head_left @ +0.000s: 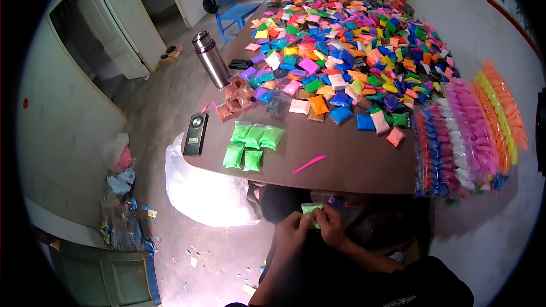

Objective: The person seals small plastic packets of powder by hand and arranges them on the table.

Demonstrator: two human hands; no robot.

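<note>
Just off the table's near edge, over my lap, both hands pinch a small clear packet of light green clay (312, 208). My left hand (293, 223) grips its left side, and my right hand (330, 223) has thumb and fingers closed on its right side. The fingers cover the packet's lower part. On the table, ahead and to the left, lie several matching green packets (253, 136) in a cluster. A pink plastic clay knife (309, 164) rests near the table edge, ahead of my hands.
The brown table (352, 165) bears a big heap of colourful packets (341, 51). Strips of packets (460, 136) overhang its right edge. Brown packets (236, 99), a steel thermos (211, 61) and a black phone-like device (195, 134) stand or lie left. A white plastic bag (205, 193) hangs below.
</note>
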